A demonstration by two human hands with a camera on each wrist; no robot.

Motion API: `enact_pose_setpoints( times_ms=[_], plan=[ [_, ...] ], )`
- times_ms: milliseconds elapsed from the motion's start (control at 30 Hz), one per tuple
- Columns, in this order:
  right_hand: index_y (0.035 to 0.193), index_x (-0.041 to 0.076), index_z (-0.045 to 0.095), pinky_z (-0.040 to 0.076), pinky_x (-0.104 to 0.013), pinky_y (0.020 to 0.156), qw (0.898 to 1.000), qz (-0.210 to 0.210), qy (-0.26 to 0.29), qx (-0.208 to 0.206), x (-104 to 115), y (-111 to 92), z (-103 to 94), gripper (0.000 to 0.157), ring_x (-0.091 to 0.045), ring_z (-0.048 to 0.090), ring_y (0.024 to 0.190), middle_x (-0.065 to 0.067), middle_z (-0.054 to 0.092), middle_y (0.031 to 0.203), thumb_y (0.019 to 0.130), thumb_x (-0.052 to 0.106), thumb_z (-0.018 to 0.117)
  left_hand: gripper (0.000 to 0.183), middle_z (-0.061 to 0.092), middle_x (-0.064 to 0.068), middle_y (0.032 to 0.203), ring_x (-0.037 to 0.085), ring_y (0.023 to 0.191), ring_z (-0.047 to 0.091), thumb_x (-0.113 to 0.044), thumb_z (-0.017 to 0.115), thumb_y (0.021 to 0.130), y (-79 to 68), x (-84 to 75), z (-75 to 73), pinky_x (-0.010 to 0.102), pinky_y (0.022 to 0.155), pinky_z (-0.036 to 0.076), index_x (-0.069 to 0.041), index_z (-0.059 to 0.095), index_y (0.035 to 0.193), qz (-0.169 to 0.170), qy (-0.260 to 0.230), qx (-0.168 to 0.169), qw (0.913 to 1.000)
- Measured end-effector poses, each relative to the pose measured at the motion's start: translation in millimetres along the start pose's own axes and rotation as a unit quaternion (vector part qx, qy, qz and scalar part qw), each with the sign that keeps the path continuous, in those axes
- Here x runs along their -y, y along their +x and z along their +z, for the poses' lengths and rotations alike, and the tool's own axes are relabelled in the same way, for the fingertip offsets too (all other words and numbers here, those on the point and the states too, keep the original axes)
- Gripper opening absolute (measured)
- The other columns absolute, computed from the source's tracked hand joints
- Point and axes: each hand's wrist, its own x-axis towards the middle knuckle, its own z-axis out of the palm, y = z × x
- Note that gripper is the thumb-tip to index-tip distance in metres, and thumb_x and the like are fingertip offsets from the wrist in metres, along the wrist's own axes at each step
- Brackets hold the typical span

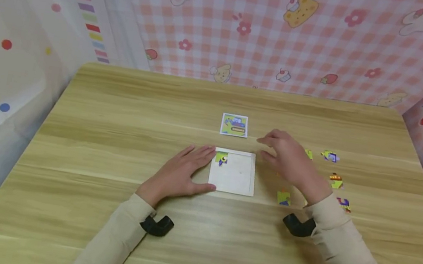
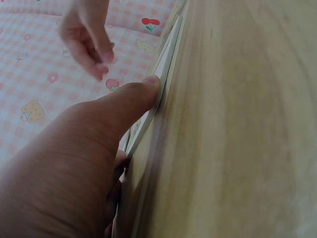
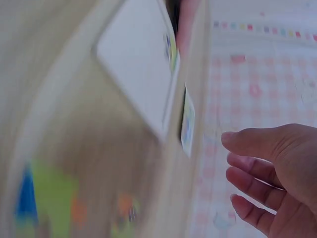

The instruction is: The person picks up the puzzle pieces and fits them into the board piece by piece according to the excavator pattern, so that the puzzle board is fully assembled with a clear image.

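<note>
A square white puzzle board (image 1: 232,177) lies mid-table, with a colourful jigsaw piece (image 1: 221,158) in its upper left corner. My left hand (image 1: 184,174) rests at the board's left side, fingers stretched toward the top corner and thumb at the bottom corner. In the left wrist view the thumb (image 2: 133,96) presses against the board's edge. My right hand (image 1: 288,158) hovers to the right of the board, fingers loosely bent. Nothing shows between thumb and fingers of that hand (image 3: 277,173) in the right wrist view. Behind the board lies a small picture card (image 1: 234,125) showing an excavator.
Several loose jigsaw pieces lie on the right, among them a green and blue piece (image 1: 283,198), a yellow-green piece (image 1: 336,181) and a purple one (image 1: 343,204). My right forearm partly covers others. A pink checked cloth (image 1: 219,27) hangs behind the wooden table (image 1: 115,107).
</note>
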Motion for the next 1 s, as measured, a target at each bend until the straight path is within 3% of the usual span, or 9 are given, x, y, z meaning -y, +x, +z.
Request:
enact_pose_setpoints(
  times_ms=[233,500,733,1000],
  plan=[
    [0.123,-0.01,0.07,0.057,-0.055,0.087,1.0,0.019,-0.01,-0.014,-44,-28,-32.6,0.03,-0.04,0.064,0.108,-0.025,0.066,0.119,0.095,0.001,0.072,0.095,0.024,0.002,0.171,0.015,0.158,0.016,-0.067,0.06,0.094,-1.3,-0.1,2.4,0.036,0.129,0.004,-0.01,0.028,0.164,-0.004,-0.001,0.002,1.0],
    [0.125,-0.009,0.069,0.056,-0.055,0.077,0.996,0.083,0.014,-0.033,-99,-50,-55.3,0.03,-0.041,0.065,0.098,-0.029,0.067,0.119,0.098,0.005,0.069,0.095,0.024,0.002,0.17,0.015,0.158,0.018,-0.066,0.061,0.094,0.2,-0.5,0.8,0.037,0.129,0.005,-0.011,0.028,0.164,-0.001,-0.005,-0.005,1.0],
    [0.125,-0.01,0.068,0.054,-0.058,0.081,0.992,0.113,0.032,-0.048,-132,-61,-55.6,0.031,-0.043,0.065,0.1,-0.032,0.067,0.12,0.099,0.008,0.068,0.095,0.025,0.002,0.17,0.016,0.158,0.018,-0.066,0.061,0.094,-0.2,0.4,1.8,0.038,0.129,0.006,-0.011,0.029,0.163,0.003,-0.005,-0.009,0.9999],
    [0.13,-0.012,0.064,0.052,-0.054,0.083,0.981,0.179,0.07,0.019,-156,-61,-46.9,0.043,-0.045,0.06,0.105,-0.035,0.064,0.119,0.097,0.014,0.072,0.095,0.023,0.0,0.171,0.015,0.158,0.017,-0.067,0.06,0.094,0.2,0.7,3.0,0.037,0.129,0.004,-0.012,0.027,0.164,-0.001,-0.002,-0.005,1.0]
  ],
)
